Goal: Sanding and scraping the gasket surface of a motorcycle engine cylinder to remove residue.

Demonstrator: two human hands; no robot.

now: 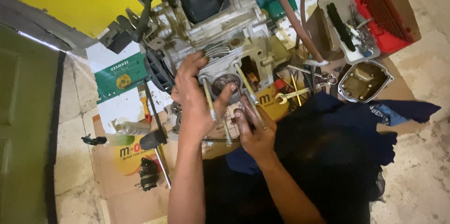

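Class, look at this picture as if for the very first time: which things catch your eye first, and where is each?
At the centre, a grey metal engine stands on the floor, long bolts sticking out toward the viewer. The left hand and the greasy right hand both rest on these bolts. At upper right, a red tray sits beside a white box of tools.

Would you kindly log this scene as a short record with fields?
Setting: grey metal small engine on flattened cardboard sheets on the floor
Left hand: on the engine's round cylinder opening, beside a long metal stud
Right hand: greasy, fingers by another long stud
Nearby: yellow spanner, red plastic grille cover, metal valve cover
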